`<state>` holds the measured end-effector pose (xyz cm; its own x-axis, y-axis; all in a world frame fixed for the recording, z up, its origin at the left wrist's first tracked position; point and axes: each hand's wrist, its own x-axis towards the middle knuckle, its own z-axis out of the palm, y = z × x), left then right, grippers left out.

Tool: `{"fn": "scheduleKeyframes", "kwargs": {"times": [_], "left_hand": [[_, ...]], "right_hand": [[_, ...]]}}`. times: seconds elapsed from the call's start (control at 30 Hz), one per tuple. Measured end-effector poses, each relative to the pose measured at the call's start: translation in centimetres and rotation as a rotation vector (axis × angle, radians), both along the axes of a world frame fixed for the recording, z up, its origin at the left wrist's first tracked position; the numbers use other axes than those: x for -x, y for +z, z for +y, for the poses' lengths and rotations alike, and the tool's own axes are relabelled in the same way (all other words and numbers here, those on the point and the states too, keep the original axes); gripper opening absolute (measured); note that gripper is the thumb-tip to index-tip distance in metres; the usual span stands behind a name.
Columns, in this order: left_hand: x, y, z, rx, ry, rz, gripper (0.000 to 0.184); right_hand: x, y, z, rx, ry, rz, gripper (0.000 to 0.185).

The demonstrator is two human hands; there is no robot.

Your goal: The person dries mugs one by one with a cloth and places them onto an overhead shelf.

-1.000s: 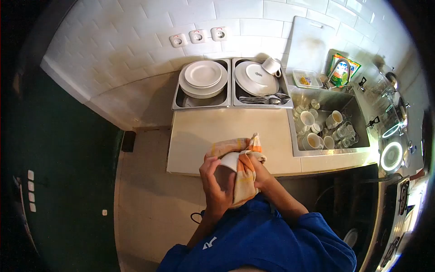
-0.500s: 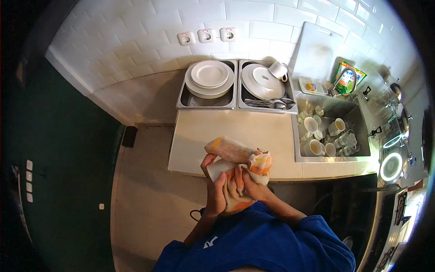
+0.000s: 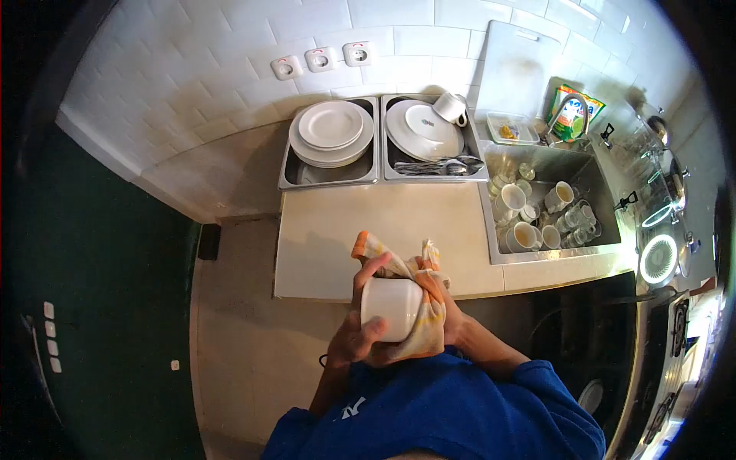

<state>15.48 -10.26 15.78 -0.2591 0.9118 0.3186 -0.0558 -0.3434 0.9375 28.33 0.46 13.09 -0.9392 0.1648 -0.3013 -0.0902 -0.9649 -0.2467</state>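
Just in front of the blue shirt (image 3: 460,402), one smooth, rounded white vessel (image 3: 389,308) is gripped between the thumb and curled fingers of the left hand (image 3: 359,326). One soft, orange-and-cream cloth (image 3: 414,343) is held against its right side by the right hand (image 3: 451,310) (how its fingers are set cannot be told, as they are mostly covered). Beyond the pale counter (image 3: 376,218), round plates are held in two metal trays (image 3: 330,176), with one mug (image 3: 449,108) tilted in the right-hand one. Three sockets (image 3: 320,59) are set in the tiled wall (image 3: 414,42).
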Motion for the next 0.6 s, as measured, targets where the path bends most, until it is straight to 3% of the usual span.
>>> {"fn": "scheduleKeyframes", "kwargs": {"times": [0.13, 0.17, 0.23, 0.27, 0.33, 0.37, 0.43, 0.5, 0.6], "left_hand": [[2.3, 1.2, 0.3, -0.01, -0.018, 0.349, 0.049], [2.3, 1.1, 0.4, 0.006, 0.07, 0.354, 0.048], [2.2, 0.5, 0.5, 0.04, 0.244, 0.359, 0.046], [1.8, -0.4, 0.5, 0.07, 0.212, 0.239, 0.049], [-0.2, -0.9, 0.5, 0.141, 0.13, -0.224, 0.051], [-1.0, -1.1, 0.7, 0.175, 0.087, -0.455, 0.053], [-1.8, -0.4, 0.9, 0.237, 0.114, -0.569, 0.056], [-2.4, 0.3, 0.8, 0.295, 0.141, -0.685, 0.061], [-1.7, -1.4, -0.2, 0.333, 0.174, -0.131, 0.076]], "right_hand": [[-0.6, -1.7, 1.4, 0.043, 0.026, 0.222, 0.05], [-0.7, -1.8, 1.8, 0.022, 0.013, 0.259, 0.05], [-1.1, -2.2, 2.0, -0.161, -0.104, 0.115, 0.049], [-1.4, -4.3, 1.6, -0.223, -0.236, -0.019, 0.047], [-1.9, -3.1, 1.4, -0.848, -0.231, -0.187, 0.046], [-2.0, -3.5, 1.2, -0.972, -0.25, -0.169, 0.046], [-2.0, -4.1, 0.8, -1.217, -0.308, -0.147, 0.046], [-2.5, -3.7, 0.8, -1.347, -0.142, -0.391, 0.044], [-3.0, -2.7, 0.1, -1.566, -0.113, -0.474, 0.037]]}}
